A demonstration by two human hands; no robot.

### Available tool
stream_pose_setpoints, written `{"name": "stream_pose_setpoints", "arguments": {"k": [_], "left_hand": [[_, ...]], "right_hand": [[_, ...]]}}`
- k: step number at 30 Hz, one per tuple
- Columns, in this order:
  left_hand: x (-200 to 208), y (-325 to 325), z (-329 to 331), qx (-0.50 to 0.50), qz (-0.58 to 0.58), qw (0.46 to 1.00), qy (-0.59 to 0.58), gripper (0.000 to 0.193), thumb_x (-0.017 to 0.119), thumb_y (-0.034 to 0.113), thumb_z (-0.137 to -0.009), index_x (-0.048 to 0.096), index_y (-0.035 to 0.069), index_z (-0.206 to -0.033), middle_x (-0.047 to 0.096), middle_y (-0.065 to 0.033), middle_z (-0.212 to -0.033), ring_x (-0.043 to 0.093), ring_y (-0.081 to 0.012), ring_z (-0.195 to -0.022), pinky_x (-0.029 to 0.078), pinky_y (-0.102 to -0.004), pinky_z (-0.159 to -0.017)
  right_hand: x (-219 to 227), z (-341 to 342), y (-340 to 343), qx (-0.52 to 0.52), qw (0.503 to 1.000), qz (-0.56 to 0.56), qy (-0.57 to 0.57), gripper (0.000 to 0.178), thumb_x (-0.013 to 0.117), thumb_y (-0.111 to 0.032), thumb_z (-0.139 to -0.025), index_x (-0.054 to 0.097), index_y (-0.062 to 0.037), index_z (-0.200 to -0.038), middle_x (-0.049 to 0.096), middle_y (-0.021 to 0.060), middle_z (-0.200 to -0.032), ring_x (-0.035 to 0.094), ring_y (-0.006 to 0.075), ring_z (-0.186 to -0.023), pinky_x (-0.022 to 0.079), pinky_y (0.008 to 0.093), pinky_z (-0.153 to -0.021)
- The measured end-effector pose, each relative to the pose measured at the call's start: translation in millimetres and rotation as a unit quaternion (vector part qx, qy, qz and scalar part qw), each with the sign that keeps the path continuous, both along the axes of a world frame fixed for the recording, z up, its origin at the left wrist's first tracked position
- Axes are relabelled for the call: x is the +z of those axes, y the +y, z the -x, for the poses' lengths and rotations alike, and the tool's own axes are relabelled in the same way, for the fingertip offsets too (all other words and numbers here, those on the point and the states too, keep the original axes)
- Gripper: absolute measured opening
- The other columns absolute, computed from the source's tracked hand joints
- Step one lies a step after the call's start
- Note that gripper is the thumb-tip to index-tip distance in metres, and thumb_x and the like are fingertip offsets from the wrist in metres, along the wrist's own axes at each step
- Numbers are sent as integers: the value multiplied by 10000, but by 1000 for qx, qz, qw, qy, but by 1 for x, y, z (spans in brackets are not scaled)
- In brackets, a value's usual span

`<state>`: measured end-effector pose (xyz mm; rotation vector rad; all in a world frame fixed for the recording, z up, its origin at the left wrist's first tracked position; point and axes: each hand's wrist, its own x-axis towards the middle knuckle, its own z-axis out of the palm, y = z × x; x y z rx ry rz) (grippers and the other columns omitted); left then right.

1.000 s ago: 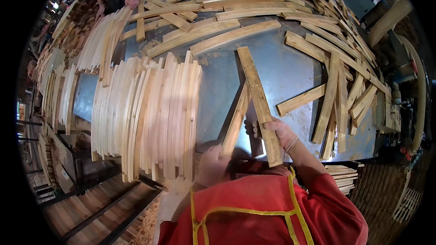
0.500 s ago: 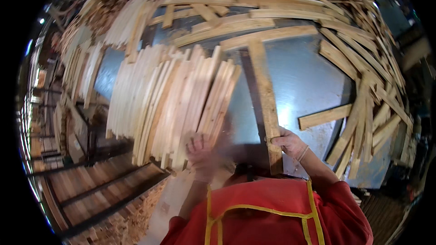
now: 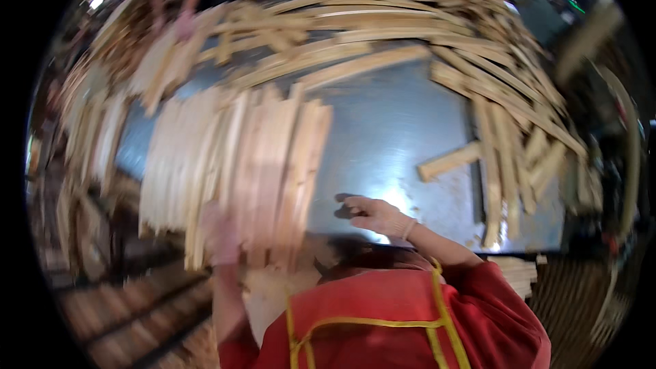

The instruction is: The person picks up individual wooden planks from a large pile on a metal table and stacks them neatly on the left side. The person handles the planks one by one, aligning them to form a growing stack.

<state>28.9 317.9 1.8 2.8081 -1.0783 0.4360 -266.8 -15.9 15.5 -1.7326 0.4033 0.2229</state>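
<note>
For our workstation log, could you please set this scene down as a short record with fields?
Left hand: blurred, at the near ends of the wooden row; contact unclear
Right hand: holding no strip, over the metal table
Wooden row: pale strips side by side
Loose strips: scattered on the table's right and far sides
Co-worker's hand: far left, blurred

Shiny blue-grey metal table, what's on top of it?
On the table: a row of pale wooden strips at left, and loose yellowish wooden boards along the far and right sides. The tabletop directly beneath them is covered and can't be seen.
</note>
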Motion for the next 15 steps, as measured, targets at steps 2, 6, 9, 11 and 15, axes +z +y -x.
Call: {"name": "stream_pose_setpoints", "arguments": {"k": [2, 6, 9, 11, 15], "left_hand": [[43, -21, -1, 112, -119, 980, 113, 685, 728, 314, -941, 527, 50, -1540, 507, -227, -1578, 477, -413, -1445, 358, -540, -1235], [5, 40, -20, 179, -125, 974, 59, 865, 734, 241, -904, 336, 72, -1654, 457, -228, -1613, 471, -451, -1426, 386, -540, -1206], [25, 14, -15, 182, -134, 971, 79, 887, 746, 258, -900, 326, 76, -1660, 447, -230, -1624, 456, -460, -1443, 366, -532, -1224], [13, 11, -15, 153, -112, 982, 27, 903, 757, 270, -897, 321, 89, -1667, 440, -227, -1636, 439, -458, -1473, 358, -525, -1236], [28, -81, 60, 53, -183, 980, 65, 973, 744, 413, -939, 242, 108, -1716, 337, -171, -1732, 311, -369, -1599, 261, -471, -1318]], "right_hand": [[-10, 30, -15, -72, 996, 12, 43, 625, 683, -335, -992, 546, -66, -1539, 738, 179, -1250, 706, 334, -1133, 554, 407, -993], [23, 87, -87, -281, 907, 283, 139, 505, 753, -413, -927, 678, -68, -1287, 731, 221, -1204, 698, 411, -1096, 562, 503, -946], [-3, 172, -163, -393, 718, 502, 279, 669, 854, -280, -818, 612, -76, -1407, 695, 185, -1287, 653, 382, -1225, 530, 470, -1051], [-19, 221, -180, -394, 657, 534, 358, 820, 869, -342, -779, 492, -91, -1463, 701, 197, -1266, 680, 395, -1204, 562, 484, -991], [-32, 224, -175, -377, 756, 388, 368, 836, 860, -353, -789, 447, -47, -1447, 747, 246, -1078, 732, 452, -1039, 586, 504, -915]]}}
